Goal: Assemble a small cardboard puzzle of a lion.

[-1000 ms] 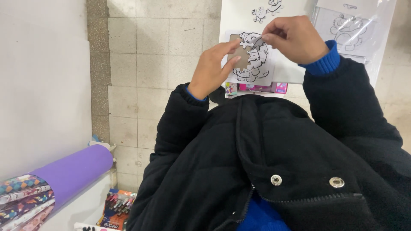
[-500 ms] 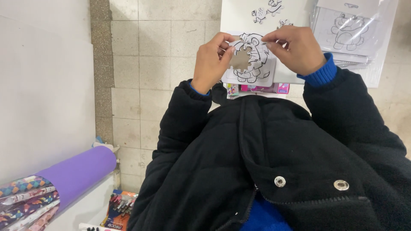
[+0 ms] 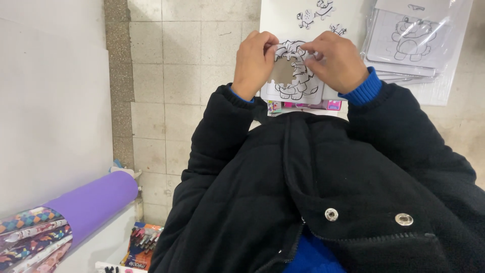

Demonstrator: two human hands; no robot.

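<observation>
Both hands hold a white puzzle board (image 3: 295, 83) printed with a black line drawing of a cartoon animal. A piece is out of it, leaving a grey-brown gap near its middle. My left hand (image 3: 255, 63) grips the board's left edge, thumb near the gap. My right hand (image 3: 336, 60) pinches its upper right part with fingers curled. A white sheet (image 3: 313, 17) with loose line-drawn puzzle pieces lies just beyond the hands. My black jacket with blue cuffs fills the lower frame.
A plastic-wrapped stack of similar drawing boards (image 3: 411, 43) lies at upper right. A pink package (image 3: 303, 105) peeks from under the board. At lower left stand a purple roll (image 3: 93, 202), patterned paper rolls (image 3: 30, 237) and a box of markers (image 3: 144, 242). Tiled floor below.
Both hands have come together on the board; the right hand dropped from above it to its upper right part. The grey gap now shows clearly between the thumbs.
</observation>
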